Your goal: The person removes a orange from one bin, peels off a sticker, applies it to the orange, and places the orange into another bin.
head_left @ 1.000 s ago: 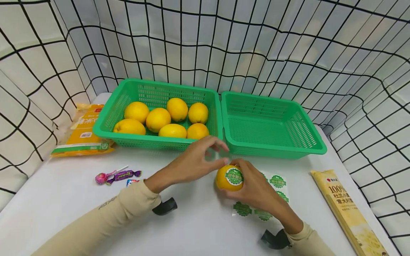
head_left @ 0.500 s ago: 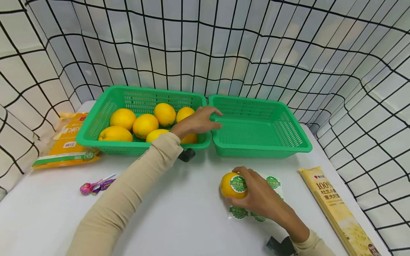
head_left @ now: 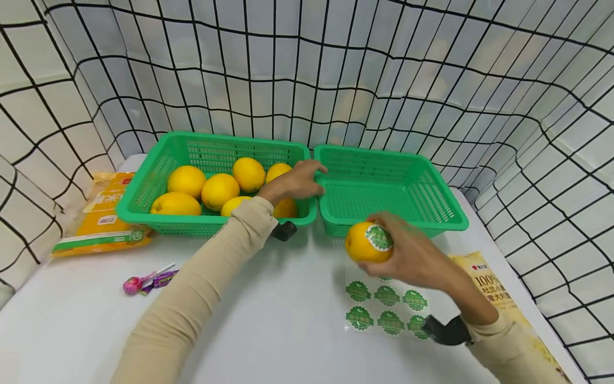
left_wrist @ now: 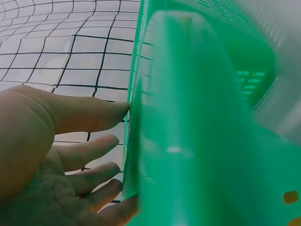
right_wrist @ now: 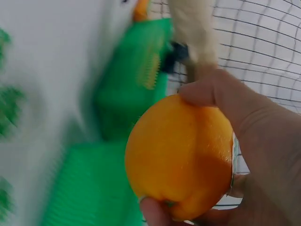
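Booth (head_left: pixel 288 58): black netting (head_left: pixel 274 80), white table (head_left: pixel 268 320)

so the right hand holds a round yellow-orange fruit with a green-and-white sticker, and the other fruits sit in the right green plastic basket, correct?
Wrong side: the head view shows the other fruits sitting in the left green plastic basket. The right hand does hold a round yellow-orange fruit with a green-and-white sticker.

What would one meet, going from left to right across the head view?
Yellow-orange bag, purple-wrapped candy, left hand, stickered orange, right hand, long yellow packet.
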Tool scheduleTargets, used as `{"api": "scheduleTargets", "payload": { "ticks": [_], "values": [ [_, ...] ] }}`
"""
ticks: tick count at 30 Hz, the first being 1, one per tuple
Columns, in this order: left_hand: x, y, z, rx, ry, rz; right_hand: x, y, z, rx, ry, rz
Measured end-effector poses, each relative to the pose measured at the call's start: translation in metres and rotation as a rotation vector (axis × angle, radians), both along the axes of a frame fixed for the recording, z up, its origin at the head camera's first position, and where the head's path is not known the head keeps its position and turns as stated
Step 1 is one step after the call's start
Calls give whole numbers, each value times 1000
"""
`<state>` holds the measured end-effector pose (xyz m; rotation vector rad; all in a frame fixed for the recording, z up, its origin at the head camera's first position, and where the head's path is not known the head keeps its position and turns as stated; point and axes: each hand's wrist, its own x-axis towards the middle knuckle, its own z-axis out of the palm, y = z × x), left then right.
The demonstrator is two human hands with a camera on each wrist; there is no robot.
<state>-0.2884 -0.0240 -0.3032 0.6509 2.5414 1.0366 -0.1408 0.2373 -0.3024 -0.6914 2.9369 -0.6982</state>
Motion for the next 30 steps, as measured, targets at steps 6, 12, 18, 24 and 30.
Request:
{"api": "scheduleTargets", "payload": {
  "ticks": [6, 12, 18, 24, 30],
  "values": [
    [-5, 2, -2, -19, 22, 4, -88, -3, 43, 49, 17, 71],
    [-2, 2, -10, -27, 28, 3, -175, -27, 18, 277, -218, 65],
    [3, 3, -19, -4, 21, -5, -208, -47, -11, 409, -323, 56],
    [7, 1, -18, 23, 22, 6, -220, -58, -20, 406, -288, 83],
    [7, 1, -8, 21, 35, 10, -224, -53, -11, 406, -228, 77]
  ]
}}
